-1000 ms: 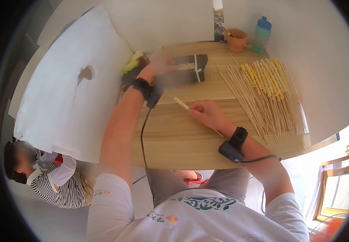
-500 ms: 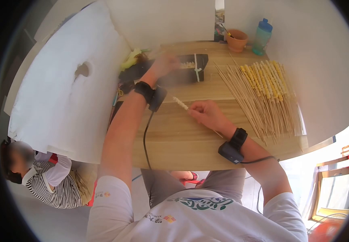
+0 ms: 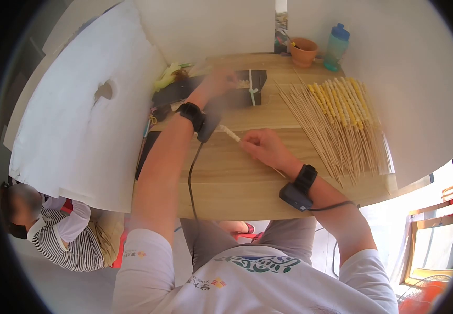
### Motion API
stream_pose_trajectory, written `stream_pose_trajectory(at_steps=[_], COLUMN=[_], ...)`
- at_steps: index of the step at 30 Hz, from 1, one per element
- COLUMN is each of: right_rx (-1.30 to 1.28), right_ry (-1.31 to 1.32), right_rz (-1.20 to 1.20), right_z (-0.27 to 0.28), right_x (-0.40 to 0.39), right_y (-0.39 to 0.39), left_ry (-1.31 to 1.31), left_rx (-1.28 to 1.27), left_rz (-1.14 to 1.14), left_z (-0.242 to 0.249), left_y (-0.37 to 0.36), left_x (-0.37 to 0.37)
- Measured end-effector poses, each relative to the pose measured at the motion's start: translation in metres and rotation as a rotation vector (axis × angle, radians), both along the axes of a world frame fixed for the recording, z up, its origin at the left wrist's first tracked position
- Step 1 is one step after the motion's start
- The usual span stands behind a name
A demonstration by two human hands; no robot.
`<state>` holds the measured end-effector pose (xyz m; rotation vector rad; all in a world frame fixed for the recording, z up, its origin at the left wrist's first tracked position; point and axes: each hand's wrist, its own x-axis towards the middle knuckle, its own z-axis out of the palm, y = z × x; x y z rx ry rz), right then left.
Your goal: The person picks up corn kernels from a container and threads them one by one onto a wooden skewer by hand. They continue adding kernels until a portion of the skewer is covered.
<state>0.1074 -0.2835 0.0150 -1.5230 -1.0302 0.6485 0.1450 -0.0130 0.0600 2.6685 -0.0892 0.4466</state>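
Between the thumb and fingers of my right hand point(image 3: 267, 148) is a thin wooden stick, its upper end covered in small bumpy cream pieces point(image 3: 230, 133). The bare end of the stick slants down toward my wrist. My left hand point(image 3: 218, 83) reaches over a long black box point(image 3: 242, 98) at the back of the table, its fingers blurred and partly hidden. A pale tie point(image 3: 252, 89) wraps the box's right end, and some cream pieces point(image 3: 243, 84) show inside beside my left fingers.
Many bare wooden sticks point(image 3: 336, 152) lie at the right, with yellow and cream covered ones point(image 3: 341, 102) on top. Behind stand a terracotta pot point(image 3: 304, 52) and a blue bottle point(image 3: 337, 47). White panels point(image 3: 80, 115) wall the table point(image 3: 226, 193). Another person point(image 3: 69, 238) sits at the left.
My left hand stays over the black box with a small shift. The right hand keeps the stick in nearly the same place; the whole view has shifted slightly.
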Motion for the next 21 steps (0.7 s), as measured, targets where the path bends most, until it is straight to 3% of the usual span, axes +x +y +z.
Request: stream_pose_trajectory(at_steps=[4,11,13,16,17,19,21], right_rx=[0.002,0.038,0.043,0.048,0.053,0.057,0.043], right_ry=[0.011,0.039,0.038,0.048,0.046,0.048,0.051], right_rz=[0.000,0.004,0.004,0.012,0.008,0.007,-0.018], right_z=[-0.001,-0.007,-0.008,-0.008,-0.010,-0.011,-0.008], right_x=[0.000,0.002,0.002,0.002,0.002,0.003,0.001], right_y=[0.001,0.002,0.002,0.003,0.004,0.004,0.003], left_ry=[-0.063,-0.069,-0.070,-0.141,-0.141,-0.134,-0.149], left_rx=[-0.137,-0.113,-0.369,-0.482,-0.482,-0.846,-0.918], left_rz=[0.125,0.103,0.125,0.069,0.071,0.062,0.100], left_z=[-0.010,-0.010,-0.009,-0.021,-0.016,0.004,0.010], left_y=[0.000,0.003,0.002,0.023,0.019,0.004,-0.003], left_x=[-0.010,-0.013,-0.018,-0.020,-0.027,-0.053,-0.074])
